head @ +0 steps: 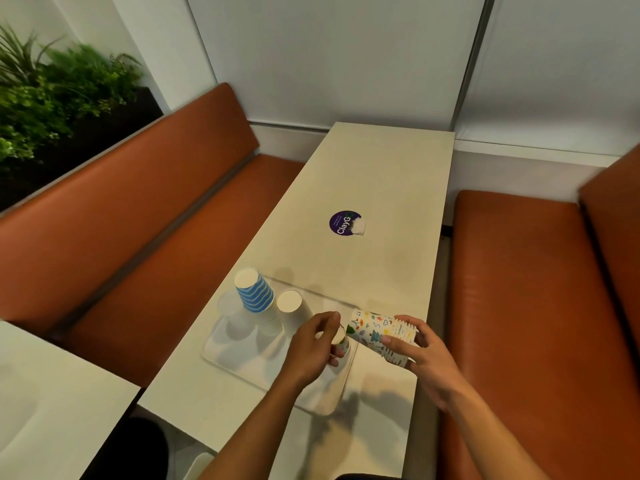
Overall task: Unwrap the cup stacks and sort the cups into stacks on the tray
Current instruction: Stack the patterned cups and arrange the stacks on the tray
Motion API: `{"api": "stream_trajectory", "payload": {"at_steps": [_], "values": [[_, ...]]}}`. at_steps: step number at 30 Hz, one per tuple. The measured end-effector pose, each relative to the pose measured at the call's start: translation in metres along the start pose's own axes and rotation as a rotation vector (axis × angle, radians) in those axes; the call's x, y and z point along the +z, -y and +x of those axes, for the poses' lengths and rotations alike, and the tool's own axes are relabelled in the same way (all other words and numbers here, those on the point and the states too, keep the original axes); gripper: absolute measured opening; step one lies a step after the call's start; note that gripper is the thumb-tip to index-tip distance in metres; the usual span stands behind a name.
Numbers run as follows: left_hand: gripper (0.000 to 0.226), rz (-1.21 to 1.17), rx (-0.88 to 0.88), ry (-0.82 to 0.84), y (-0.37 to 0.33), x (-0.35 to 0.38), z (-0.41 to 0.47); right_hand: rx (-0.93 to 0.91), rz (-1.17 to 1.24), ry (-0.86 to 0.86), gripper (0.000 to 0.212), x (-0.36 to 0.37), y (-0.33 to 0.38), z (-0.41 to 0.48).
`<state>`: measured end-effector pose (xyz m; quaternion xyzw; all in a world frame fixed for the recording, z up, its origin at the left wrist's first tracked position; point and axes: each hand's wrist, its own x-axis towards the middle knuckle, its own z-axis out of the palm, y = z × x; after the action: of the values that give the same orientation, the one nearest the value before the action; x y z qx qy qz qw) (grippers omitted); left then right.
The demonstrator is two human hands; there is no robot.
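A clear tray [239,358] lies on the near end of the cream table [374,188]. On its far left stands an upside-down stack of blue-striped cups [254,291]. Beside that stands an upside-down stack of plain white cups [294,308]. My right hand [414,353] holds a sideways stack of flower-patterned cups [375,329] over the tray's right edge. My left hand [317,342] grips a single patterned cup [341,344] at the stack's open end, just above the tray. My fingers hide most of that cup.
Orange bench seats [519,289] run along both sides of the table. A purple round sticker [343,224] with a white scrap beside it sits mid-table. A second table [45,403] is at lower left. Plants [52,88] stand at upper left.
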<state>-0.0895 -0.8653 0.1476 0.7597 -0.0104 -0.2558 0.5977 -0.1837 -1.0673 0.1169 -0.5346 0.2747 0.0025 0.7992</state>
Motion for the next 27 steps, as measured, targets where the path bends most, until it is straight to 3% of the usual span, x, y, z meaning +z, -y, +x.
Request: {"api": "stream_trajectory", "payload": {"at_steps": [4,11,16,20,25,27], "values": [[0.032,-0.133,-0.061,0.108,-0.004,-0.005,-0.008,0.019,-0.009,0.088,0.064,0.005,0.003,-0.004],[0.025,-0.144,-0.056,0.093,-0.008,-0.016,-0.01,0.022,-0.028,0.163,0.068,0.002,0.009,-0.006],[0.021,-0.161,0.035,-0.086,-0.019,-0.03,-0.006,-0.017,-0.004,0.024,0.074,-0.006,0.009,-0.001],[0.037,0.081,0.11,-0.204,-0.008,-0.036,-0.001,-0.029,0.054,-0.057,0.074,-0.016,0.007,0.001],[0.05,0.425,0.185,-0.181,0.013,-0.027,0.009,-0.008,0.067,-0.057,0.088,-0.024,0.005,-0.006],[0.051,0.52,0.22,-0.155,0.011,-0.02,0.011,-0.003,0.072,-0.072,0.084,-0.025,0.005,-0.007]]}}
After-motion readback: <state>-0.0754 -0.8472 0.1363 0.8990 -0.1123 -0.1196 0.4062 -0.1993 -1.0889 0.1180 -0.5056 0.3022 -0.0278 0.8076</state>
